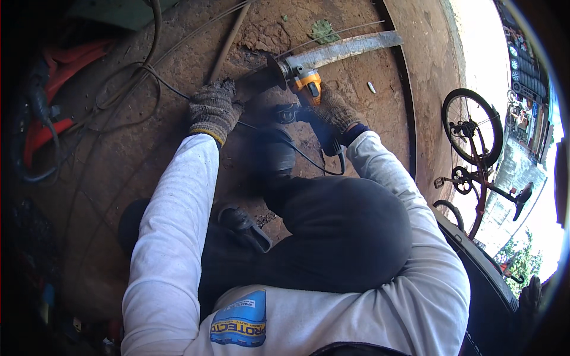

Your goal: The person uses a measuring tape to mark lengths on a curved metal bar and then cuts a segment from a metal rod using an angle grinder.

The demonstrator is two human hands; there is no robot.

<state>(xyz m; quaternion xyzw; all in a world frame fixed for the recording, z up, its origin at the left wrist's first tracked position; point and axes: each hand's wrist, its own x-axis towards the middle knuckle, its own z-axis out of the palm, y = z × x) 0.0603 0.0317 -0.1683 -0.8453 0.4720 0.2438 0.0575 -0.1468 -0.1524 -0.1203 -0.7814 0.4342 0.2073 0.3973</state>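
My right hand [337, 111], in a knitted work glove, is wrapped round an orange and black angle grinder [306, 86]. The grinder's disc [275, 73] stands edge-on against a long, flat, slightly curved metal blade [350, 50]. Bright and scraped on its right part, the blade looks dark on the left, where my gloved left hand [212, 111] is closed on its end. The grinder's black cord [309, 160] loops down below my right wrist. Motion blur and shadow hide where the disc meets the metal, and whether they touch.
Cables [155, 77] coil across the dirt floor at left, near a red object [59, 71] with a grey cord. A rod [230, 41] lies beyond my left hand. Right of the blade runs a narrow metal strip [408, 95]. My sandalled foot [240, 222] is below; a bicycle [475, 148] stands far right.
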